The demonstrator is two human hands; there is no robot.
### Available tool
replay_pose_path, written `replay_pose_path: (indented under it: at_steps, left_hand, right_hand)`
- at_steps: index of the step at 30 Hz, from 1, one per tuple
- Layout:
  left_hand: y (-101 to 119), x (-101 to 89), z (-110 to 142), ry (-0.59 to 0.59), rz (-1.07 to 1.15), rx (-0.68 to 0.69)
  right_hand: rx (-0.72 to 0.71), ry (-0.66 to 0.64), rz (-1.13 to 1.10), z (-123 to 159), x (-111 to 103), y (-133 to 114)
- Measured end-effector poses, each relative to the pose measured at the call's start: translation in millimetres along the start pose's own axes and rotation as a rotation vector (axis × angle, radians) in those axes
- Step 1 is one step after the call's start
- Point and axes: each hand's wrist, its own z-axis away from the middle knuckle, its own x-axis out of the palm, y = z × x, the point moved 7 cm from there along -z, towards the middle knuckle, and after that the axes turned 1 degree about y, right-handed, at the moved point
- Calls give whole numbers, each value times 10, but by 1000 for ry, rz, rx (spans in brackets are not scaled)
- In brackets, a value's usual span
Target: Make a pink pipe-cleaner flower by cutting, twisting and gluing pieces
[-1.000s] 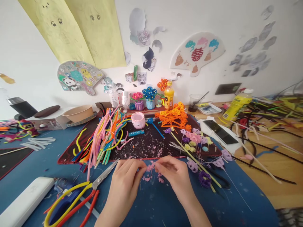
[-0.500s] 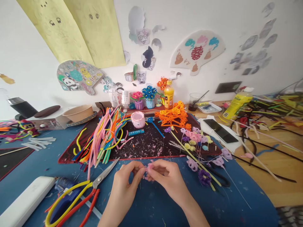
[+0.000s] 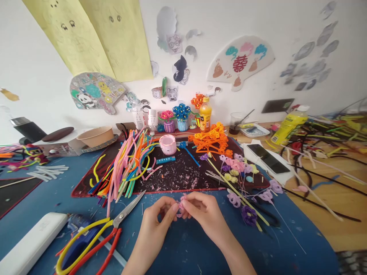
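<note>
Both hands meet over the blue table [image 3: 183, 254], just in front of the dark mat [image 3: 172, 178], with a pink piece [image 3: 181, 206] between their fingertips. The left hand [image 3: 160, 218] pinches it from the left with thumb and forefinger nearly together, and the right hand [image 3: 202, 214] grips it from the other side, its thumb pressed against the piece; the fingers cover much of it, so its full shape cannot be told. Pink scraps [image 3: 187, 181] lie scattered on the mat beyond the fingers. To the left of the left hand, the scissors [image 3: 119, 220] lie with blades pointing toward the mat, their yellow and red handles over a blue tool [image 3: 76, 244], beside a white case [image 3: 33, 244]. A bundle of coloured stems [image 3: 122, 164] spreads across the mat's left part. A pink pot [image 3: 168, 145] stands near the mat's far edge, a blue packet [image 3: 165, 160] in front of it and orange flowers [image 3: 212, 139] heaped to its right. Near the right hand lie a purple flower [image 3: 249, 215] and paler blooms [image 3: 237, 165], with a phone [image 3: 268, 158] farther right on white paper [image 3: 282, 177].
</note>
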Motion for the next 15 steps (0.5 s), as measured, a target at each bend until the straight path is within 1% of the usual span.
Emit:
replay_pose_path:
  at_steps: [2, 4, 7, 9, 12, 15]
  left_hand:
    - [36, -23, 7, 52, -41, 52]
    - [101, -47, 24, 114, -119, 139]
    - [185, -38, 52, 162, -213, 248]
    - [224, -33, 65, 188, -232, 289]
    - [261, -14, 65, 189, -221, 300]
    - [251, 3, 48, 162, -172, 247]
  right_hand:
    - [-7, -6, 12, 3, -4, -23]
    - [-21, -7, 26, 8, -7, -46]
    - [-35, -21, 50, 18, 3, -57]
    - [-35, -32, 54, 23, 13, -52]
    - [-63, -24, 90, 27, 15, -73]
    - [-135, 16, 203, 35, 6, -142]
